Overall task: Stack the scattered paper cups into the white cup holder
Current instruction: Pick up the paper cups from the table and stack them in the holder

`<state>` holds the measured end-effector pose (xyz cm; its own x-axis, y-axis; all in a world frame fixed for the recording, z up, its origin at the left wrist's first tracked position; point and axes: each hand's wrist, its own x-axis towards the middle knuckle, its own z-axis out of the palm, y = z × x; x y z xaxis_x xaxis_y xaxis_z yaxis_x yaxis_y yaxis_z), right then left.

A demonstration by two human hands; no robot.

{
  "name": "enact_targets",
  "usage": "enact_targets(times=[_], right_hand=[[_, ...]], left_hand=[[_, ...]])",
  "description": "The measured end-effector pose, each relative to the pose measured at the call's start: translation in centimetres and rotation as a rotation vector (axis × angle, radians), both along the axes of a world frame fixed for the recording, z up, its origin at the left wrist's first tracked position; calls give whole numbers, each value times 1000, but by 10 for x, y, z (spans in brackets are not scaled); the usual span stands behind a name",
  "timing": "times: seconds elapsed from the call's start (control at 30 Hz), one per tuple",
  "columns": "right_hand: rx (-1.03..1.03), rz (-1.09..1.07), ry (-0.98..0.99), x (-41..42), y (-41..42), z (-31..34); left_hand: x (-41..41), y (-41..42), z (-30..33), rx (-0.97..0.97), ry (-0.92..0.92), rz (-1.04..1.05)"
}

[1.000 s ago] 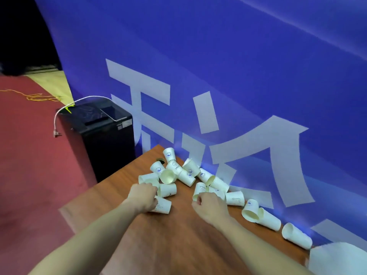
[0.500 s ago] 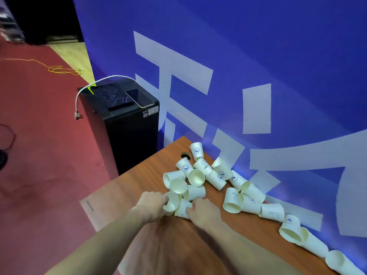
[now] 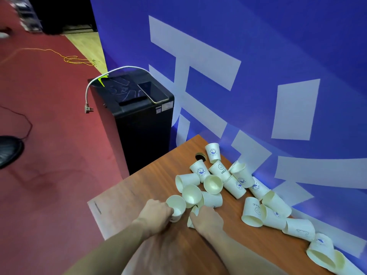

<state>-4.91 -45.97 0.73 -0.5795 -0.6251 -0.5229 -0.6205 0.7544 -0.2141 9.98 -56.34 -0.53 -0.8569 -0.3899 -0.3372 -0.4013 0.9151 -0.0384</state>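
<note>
Left hand point(image 3: 156, 212) now grips one paper cup point(image 3: 176, 205) raised with its mouth toward the camera, while the right hand point(image 3: 207, 218), which a second ago rested farther right in the pile, has come across and curls its fingers point(image 3: 193, 216) round a second cup point(image 3: 193, 213) just beside it — the two look set for nesting. The remaining cups point(image 3: 234, 183) lie scattered on the tabletop point(image 3: 139, 197) along the blue banner point(image 3: 258, 56); the white cup holder is out of view — stacking has barely begun.

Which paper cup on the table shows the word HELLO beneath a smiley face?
The HELLO cup near the table's far corner, just below the farthest cup; neighbouring cups carry round blue logos instead.
</note>
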Motion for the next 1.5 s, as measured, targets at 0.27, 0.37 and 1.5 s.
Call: enact_targets(times=[0.27, 0.37, 1.5], right_hand=[[41, -34, 123, -11, 20, 8], [73, -38, 156, -22, 39, 23], [-242, -783, 177, -97, 517, 143]], left_hand=[[-6, 8, 14, -15, -8, -2], [-12, 16, 24, -21, -24, -29], [-189, 421, 163, -134, 205, -718]])
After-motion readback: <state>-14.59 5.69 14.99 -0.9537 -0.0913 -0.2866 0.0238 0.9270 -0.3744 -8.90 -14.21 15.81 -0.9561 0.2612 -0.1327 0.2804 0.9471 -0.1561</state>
